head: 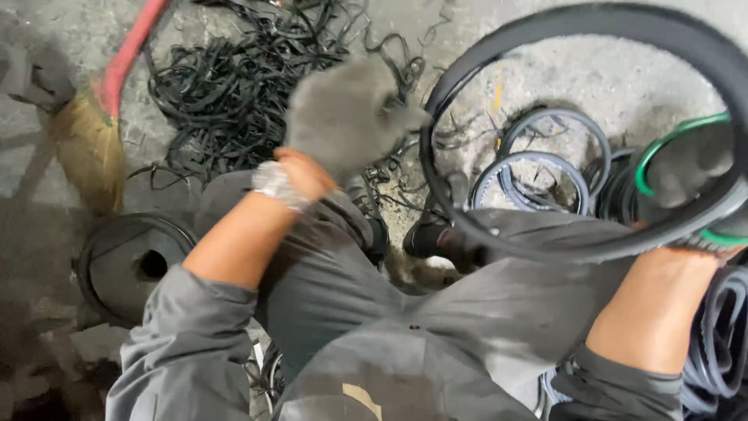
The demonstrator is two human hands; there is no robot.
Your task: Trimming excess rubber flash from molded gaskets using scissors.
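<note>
My right hand [697, 183], in a grey glove, grips a large black rubber ring [499, 54] at its right side, together with a thin green ring [670, 140]. The black ring hangs tilted above my knees and the floor. My left hand [347, 113], also in a grey glove, is raised and blurred in front of me, to the left of the ring. Its fingers look curled and I see nothing in it.
A heap of black rubber trimmings [234, 78] lies on the concrete floor ahead. Several more rings [538, 168] lie beneath the held ring, others stacked at right [721, 335]. A broom with a red handle [97, 117] lies at left, near a round black disc [132, 261].
</note>
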